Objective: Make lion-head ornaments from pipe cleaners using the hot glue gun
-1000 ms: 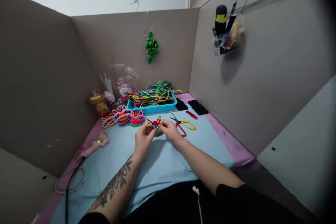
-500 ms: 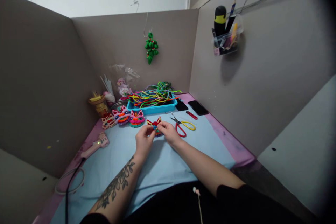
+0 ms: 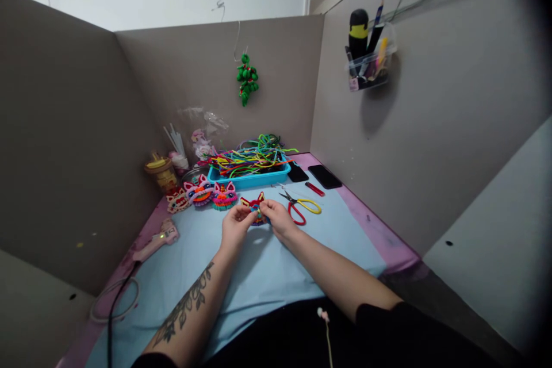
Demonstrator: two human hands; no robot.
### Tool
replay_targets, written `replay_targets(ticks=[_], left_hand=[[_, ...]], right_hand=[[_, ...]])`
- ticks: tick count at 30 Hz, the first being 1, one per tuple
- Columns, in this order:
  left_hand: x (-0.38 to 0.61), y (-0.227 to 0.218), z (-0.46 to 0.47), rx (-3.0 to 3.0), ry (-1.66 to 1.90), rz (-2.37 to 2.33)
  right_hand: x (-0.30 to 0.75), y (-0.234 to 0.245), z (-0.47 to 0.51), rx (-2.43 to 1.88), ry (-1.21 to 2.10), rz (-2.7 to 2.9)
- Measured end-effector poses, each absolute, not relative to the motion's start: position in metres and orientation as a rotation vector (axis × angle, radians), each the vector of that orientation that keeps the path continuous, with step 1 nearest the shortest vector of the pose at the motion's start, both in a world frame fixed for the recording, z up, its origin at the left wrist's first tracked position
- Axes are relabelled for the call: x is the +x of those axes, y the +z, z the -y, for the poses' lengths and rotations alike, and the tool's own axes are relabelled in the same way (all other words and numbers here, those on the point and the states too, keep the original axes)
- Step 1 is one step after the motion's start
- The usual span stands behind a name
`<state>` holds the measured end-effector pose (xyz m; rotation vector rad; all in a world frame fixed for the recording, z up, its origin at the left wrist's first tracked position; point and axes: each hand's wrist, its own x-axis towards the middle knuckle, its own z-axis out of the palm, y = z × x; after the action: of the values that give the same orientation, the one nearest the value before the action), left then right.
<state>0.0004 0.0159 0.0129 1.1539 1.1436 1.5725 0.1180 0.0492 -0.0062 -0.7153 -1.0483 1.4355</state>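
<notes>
Between my two hands is a small red pipe-cleaner animal head (image 3: 255,204) with yellow-lined ears and blue and purple parts lower down. My left hand (image 3: 235,226) pinches its left side with thumb and fingers. On the other side, my right hand (image 3: 278,218) is closed on it too, covering much of the right half. Just right of that hand lie pliers (image 3: 298,206) with one red and one yellow handle, jaws spread. To the left, a pink-and-orange pipe-cleaner head (image 3: 225,196) stands beside two similar ones.
A blue tray (image 3: 248,180) heaped with colourful pipe cleaners (image 3: 254,158) stands behind. Two dark phones, one here (image 3: 325,177), and a red cutter (image 3: 314,188) lie at right. A pink glue gun (image 3: 157,240) with its cord rests at left. Grey panels enclose the table.
My fingers have shifted slightly on the red head, and its blue part shows differently between them. Both hands keep hold of it; the view has moved a little.
</notes>
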Motion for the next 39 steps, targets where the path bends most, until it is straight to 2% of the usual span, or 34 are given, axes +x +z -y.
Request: replay_targets(ticks=[12,18,39], left_hand=[[0.001,0.02,-0.014,0.726,1.377,-0.864],[-0.001,0.019,-0.014,0.723,1.331,-0.827],[-0.001,0.025,-0.008,0.819,1.118,-0.87]], right_hand=[[0.126,0.003,-0.048,-0.605,1.501,1.05],[0.13,0.005,-0.049,-0.582,1.593,1.092],[0.14,0.006,-0.052,-0.535,1.457,1.347]])
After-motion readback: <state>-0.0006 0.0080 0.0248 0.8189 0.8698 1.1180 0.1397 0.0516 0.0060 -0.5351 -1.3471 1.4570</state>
